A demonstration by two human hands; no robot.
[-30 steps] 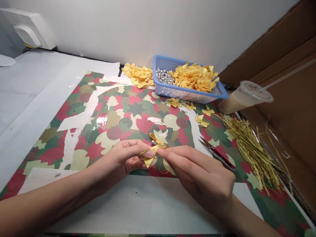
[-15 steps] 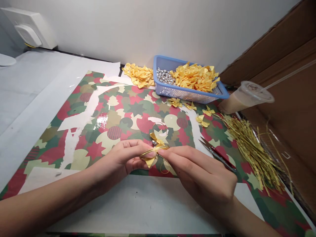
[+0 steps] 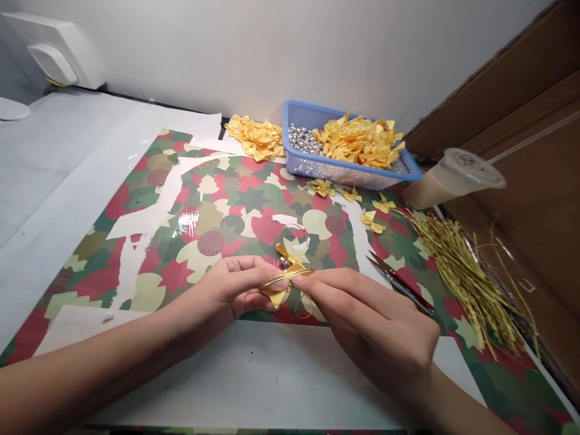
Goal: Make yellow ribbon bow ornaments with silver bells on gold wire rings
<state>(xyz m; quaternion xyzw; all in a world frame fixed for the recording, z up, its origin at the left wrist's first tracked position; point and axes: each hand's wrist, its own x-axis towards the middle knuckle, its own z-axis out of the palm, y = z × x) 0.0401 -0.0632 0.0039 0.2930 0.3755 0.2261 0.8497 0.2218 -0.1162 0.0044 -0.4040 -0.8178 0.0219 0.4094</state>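
Observation:
Between my two hands is a yellow ribbon flower [image 3: 280, 298] with a silver bead [image 3: 284, 262] at its upper left. A gold cord [image 3: 281, 278] crosses it in a narrow loop, and a thin end of it curls below. My left hand [image 3: 244, 284] is closed, pinching the flower and the cord between thumb and fingers. From the right, my right hand [image 3: 367, 314] pinches the cord near the flower's middle with thumb and forefinger. The fingertips hide part of the flower's centre. Thread snips [image 3: 401, 284] lie on the table just beyond my right hand.
At the back stands a blue basket [image 3: 353, 175] of silver beads and yellow ribbon pieces, with a ribbon pile [image 3: 256, 139] to its left. Several finished-looking flowers [image 3: 373, 222] lie in front. A bundle of gold cords [image 3: 466, 278] and a drink cup [image 3: 453, 178] are at the right.
Hardly anything differs. My right hand has shifted very slightly to the right, and the cord loop with it. Both hands keep their pinch.

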